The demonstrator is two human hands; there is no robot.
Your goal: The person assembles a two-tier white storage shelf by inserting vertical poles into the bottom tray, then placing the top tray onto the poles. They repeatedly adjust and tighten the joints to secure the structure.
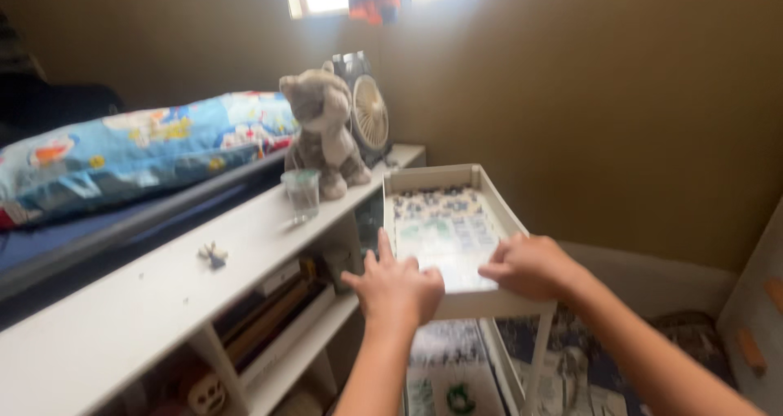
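A white tray-topped table (pixel 500 203) stands beside a white shelf unit. Inside its raised rim lies a flat jigsaw puzzle (pixel 440 224) with blue and green patches. My left hand (pixel 395 285) rests on the tray's near-left edge, fingers spread over the puzzle. On the near-right part of the puzzle lies my right hand (pixel 531 265), fingers curled down onto it. Neither hand visibly holds a loose piece.
The white shelf unit (pixel 155 302) runs along the left, bearing a grey plush cat (pixel 324 126), a small clear cup (pixel 303 193), a small fan (pixel 369 110) and a tiny toy (pixel 214 254). A patterned pillow (pixel 139 151) lies on the bed behind. Books fill the shelf below.
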